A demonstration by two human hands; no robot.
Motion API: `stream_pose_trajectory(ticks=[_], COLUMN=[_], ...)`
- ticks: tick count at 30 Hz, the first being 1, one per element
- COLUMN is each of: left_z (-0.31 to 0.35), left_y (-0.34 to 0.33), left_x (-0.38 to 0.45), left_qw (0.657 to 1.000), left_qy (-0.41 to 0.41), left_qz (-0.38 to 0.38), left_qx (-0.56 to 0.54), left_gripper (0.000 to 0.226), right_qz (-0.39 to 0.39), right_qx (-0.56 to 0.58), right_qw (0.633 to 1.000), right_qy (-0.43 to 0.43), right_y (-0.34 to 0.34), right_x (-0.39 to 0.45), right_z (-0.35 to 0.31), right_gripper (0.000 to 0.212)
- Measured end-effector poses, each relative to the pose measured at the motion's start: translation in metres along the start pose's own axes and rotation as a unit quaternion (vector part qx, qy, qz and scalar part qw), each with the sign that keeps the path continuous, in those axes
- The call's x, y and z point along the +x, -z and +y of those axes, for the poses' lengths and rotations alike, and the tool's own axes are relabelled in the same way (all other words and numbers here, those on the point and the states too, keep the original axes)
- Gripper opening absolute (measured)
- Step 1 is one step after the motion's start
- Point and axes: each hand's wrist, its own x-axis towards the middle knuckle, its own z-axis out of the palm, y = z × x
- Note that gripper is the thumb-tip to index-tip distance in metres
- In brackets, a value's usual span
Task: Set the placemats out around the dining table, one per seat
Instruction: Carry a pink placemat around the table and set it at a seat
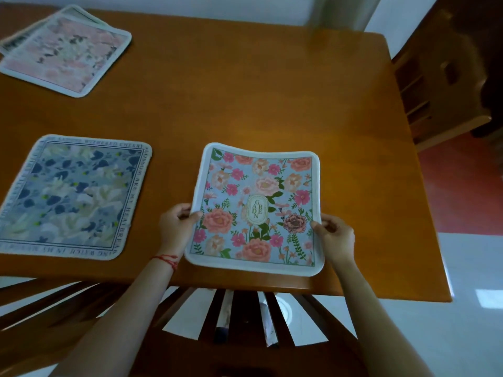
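Note:
A floral placemat with pink roses on light blue and a white border hovers over the near edge of the wooden dining table, its sides bowed upward. My left hand pinches its left edge and my right hand pinches its right edge. A blue-and-white floral placemat lies flat on the table to the left. At the far left corner a small stack of placemats lies with a pale pink one on top.
A wooden chair back with slats stands directly below me at the table's near edge. Another wooden chair stands at the table's right side. A white wall runs behind the table; red and white floor shows on the right.

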Motion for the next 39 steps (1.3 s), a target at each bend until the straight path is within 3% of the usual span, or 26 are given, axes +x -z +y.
stream_pose_trajectory(ticks=[39], left_z=[-0.03], left_y=[0.005], left_x=[0.021], left_qw=[0.997], left_qy=[-0.016], left_qz=[0.029], left_qx=[0.072], left_gripper=[0.025], right_qz=[0.032], right_qx=[-0.068], right_qw=[0.997], right_qy=[-0.026], right_y=[-0.03], right_x=[0.014], right_z=[0.013], right_gripper=[0.018])
